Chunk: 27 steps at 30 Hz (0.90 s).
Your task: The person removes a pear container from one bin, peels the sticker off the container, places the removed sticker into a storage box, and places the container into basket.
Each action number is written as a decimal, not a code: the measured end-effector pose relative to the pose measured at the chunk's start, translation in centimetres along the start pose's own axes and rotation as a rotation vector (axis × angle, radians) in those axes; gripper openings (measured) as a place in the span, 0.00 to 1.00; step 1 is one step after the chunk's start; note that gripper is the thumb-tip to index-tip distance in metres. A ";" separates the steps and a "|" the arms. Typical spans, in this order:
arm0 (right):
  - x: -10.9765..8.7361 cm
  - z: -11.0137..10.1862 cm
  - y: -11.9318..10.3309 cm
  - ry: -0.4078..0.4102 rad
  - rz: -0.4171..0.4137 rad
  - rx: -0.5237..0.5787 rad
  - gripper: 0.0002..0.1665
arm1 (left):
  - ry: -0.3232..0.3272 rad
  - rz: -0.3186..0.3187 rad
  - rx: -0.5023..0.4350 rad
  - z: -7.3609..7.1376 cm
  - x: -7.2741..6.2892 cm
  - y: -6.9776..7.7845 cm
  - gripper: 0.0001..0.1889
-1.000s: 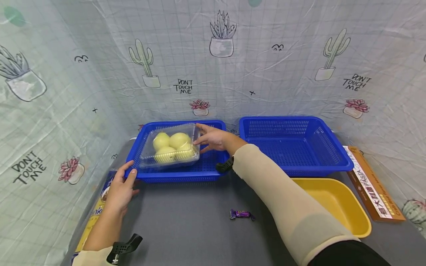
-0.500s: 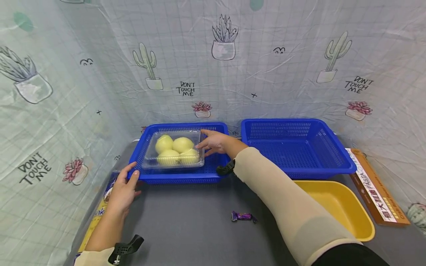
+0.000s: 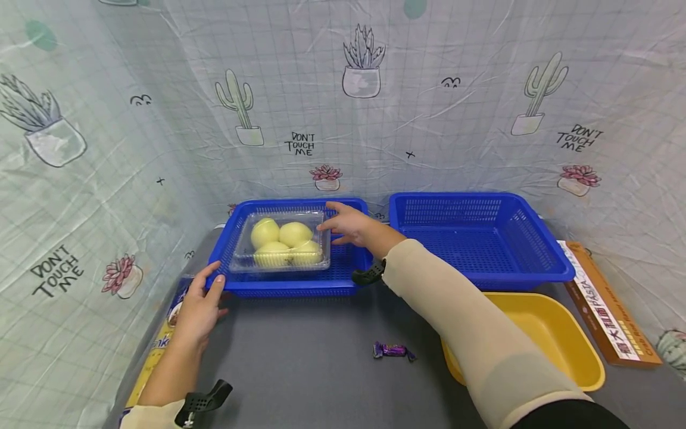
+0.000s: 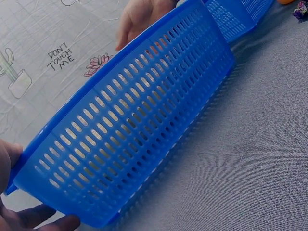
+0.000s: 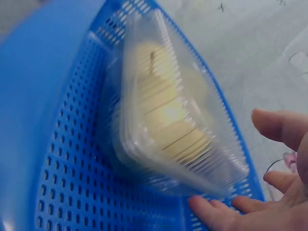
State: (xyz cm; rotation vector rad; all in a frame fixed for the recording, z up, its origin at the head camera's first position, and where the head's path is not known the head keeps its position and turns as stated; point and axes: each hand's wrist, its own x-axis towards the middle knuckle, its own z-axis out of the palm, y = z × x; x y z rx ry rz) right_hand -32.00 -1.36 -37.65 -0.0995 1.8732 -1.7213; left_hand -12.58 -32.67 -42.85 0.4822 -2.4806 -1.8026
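Note:
A clear plastic clamshell box (image 3: pixel 316 265) with several round pale yellow-green fruits (image 3: pixel 295 234) inside lies in the left blue basket (image 3: pixel 289 291), toward its left side. My right hand (image 3: pixel 351 227) is at the box's right end, fingers spread. In the right wrist view, the right hand's thumb and fingers stand apart beside the box (image 5: pixel 163 120), holding nothing. At the basket's near left corner, my left hand (image 3: pixel 197 313) grips the rim. The left wrist view has the left thumb over the basket's (image 4: pixel 125 110) edge and its fingers beneath.
Another blue basket (image 3: pixel 482 276) stands at the right, behind a yellow tub (image 3: pixel 552 333) partly covered by the right sleeve. An orange-brown pasta box (image 3: pixel 611 304) lies far right. A purple-wrapped candy (image 3: pixel 393 350) is on the grey table. A yellow package (image 3: pixel 155 351) lies beside the left forearm.
The fruit box has settled from a tilt to lying flatter in the basket. My right hand has let go of its end and spread its fingers. The left hand stays at the corner.

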 end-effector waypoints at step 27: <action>-13.4 -3.4 1.8 0.018 -0.259 -0.117 0.44 | 0.175 0.208 0.486 0.5 -1.3 2.4 0.32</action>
